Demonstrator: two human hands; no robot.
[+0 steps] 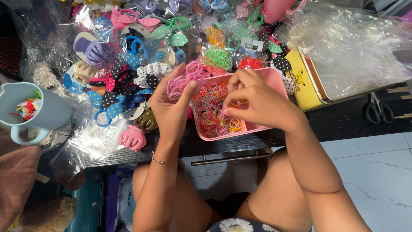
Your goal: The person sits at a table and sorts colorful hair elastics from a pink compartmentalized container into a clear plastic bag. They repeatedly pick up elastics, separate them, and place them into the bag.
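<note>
Bare knees and forearms fill the bottom of the view, below the edge of the dark worktop point(343, 122). Fingers of the right hand point(257, 103) are pinched together on a band or two, down in the pink tray point(274, 77) of small elastic bands point(210, 109). Left hand point(171, 107) fingers are curled shut around a bunch of pink bands point(184, 79), held up just left of the tray's rim, thumb pressing the bunch against the palm.

These bands look very light, soft and stretchy, thin loops that tangle readily; a fingertip pinch on a single strand seems the best hold, since a broader grab would likely lift a clump. They are not fragile, but they could spring away if stretched.

Outward from the hands lie a pink claw clip point(132, 138), dotted bows point(109, 99) and bagged hair ties, a blue mug point(32, 111) at far left, a yellow tin point(307, 83) and scissors point(377, 109) at right.
</note>
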